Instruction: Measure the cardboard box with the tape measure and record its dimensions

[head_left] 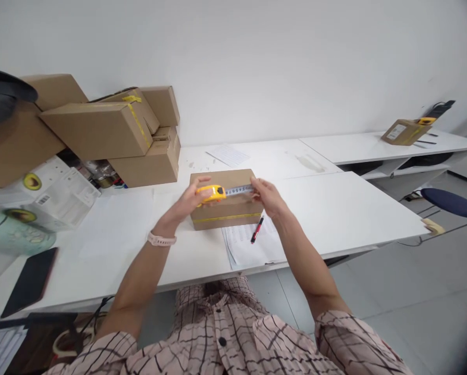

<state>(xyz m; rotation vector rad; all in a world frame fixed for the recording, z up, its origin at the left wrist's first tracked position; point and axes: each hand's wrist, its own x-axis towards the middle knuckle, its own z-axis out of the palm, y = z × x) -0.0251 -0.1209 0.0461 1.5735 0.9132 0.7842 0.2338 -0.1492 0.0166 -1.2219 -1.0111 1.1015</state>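
A yellow tape measure (217, 192) sits in my left hand (190, 199), its printed blade drawn out to the right. The blade's free end is pinched in my right hand (268, 196). Beneath both hands lies a brown cardboard box (225, 212) with a yellow strip along its near side. I cannot tell whether the blade touches the box top. In front of the box, a red and black pen (257, 229) rests on printed sheets (249, 249), which reach the near edge of the desk.
Stacked cardboard boxes (96, 125) stand at the left, beside a white carton (57, 192) and a mint-green container (18, 237). A dark phone (31, 281) lies near the left front. Another paper (228, 155) is behind the box. A small box (403, 132) stands far right, above a blue stool (451, 203).
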